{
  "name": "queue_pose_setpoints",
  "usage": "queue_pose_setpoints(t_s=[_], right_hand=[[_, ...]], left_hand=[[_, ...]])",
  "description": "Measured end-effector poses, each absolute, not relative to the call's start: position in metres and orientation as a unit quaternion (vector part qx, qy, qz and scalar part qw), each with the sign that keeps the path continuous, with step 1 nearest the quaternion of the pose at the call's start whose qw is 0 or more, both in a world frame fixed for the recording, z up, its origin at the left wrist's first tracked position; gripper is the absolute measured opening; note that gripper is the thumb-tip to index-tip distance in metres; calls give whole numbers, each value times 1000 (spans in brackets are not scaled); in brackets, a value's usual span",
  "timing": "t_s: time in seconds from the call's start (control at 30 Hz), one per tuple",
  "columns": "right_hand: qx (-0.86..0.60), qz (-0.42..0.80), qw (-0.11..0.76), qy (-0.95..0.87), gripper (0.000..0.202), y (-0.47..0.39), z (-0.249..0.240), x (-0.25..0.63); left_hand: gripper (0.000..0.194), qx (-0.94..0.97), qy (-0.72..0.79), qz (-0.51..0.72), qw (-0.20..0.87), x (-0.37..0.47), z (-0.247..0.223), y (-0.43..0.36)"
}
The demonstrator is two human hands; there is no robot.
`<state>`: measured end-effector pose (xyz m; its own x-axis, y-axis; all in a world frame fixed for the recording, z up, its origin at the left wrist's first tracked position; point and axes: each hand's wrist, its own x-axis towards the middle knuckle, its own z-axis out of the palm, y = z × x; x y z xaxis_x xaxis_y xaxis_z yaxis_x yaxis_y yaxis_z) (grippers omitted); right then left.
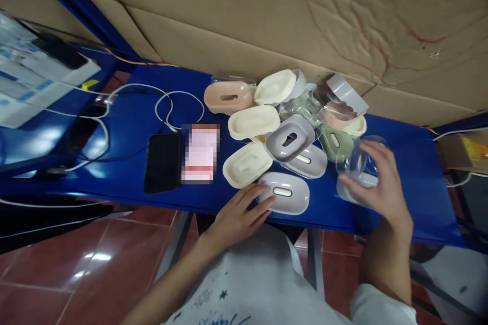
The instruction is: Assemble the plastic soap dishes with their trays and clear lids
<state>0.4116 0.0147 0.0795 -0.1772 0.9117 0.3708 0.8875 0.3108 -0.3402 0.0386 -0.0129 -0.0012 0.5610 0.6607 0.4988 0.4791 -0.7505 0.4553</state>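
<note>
My left hand [242,216] is at the left end of a pale grey oval plastic dish [295,203], thumb and fingers closed about its rim. A white slot-shaped piece sits in the middle of that dish. On the right, my right hand [385,183] holds a clear plastic cover [356,162], slightly blurred, above the table. Beside the left hand lies a cream oval tray [247,165]. Behind the held dish are a darker grey slotted dish [290,138] and another grey dish [318,161]. A green dish [335,142] lies near the clear cover.
More parts are piled at the back: a peach slotted dish [229,97], cream trays [276,86] and clear covers [303,109]. A black phone [163,162] and a blurred-out pink rectangle [200,152] lie left, near a white cable [179,93]. Cardboard [229,20] walls the blue table [118,172].
</note>
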Motion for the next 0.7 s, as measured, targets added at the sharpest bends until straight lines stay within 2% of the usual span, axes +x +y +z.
queue_pose_setpoints(t_s=[0.13,0.3,0.47,0.7], right_hand=[[-515,104,165,-835,80,-31,75,346],[-501,96,127,-851,82,-39,49,302],[-484,67,116,-865,78,-36,40,294],[-472,29,87,-877,75,-39,36,288]], left_hand=[[56,851,351,359,154,36,-4,-15],[80,835,360,361,205,33,-6,-15],[78,836,365,338,230,30,-5,-13],[60,848,346,323,239,28,-5,-10]])
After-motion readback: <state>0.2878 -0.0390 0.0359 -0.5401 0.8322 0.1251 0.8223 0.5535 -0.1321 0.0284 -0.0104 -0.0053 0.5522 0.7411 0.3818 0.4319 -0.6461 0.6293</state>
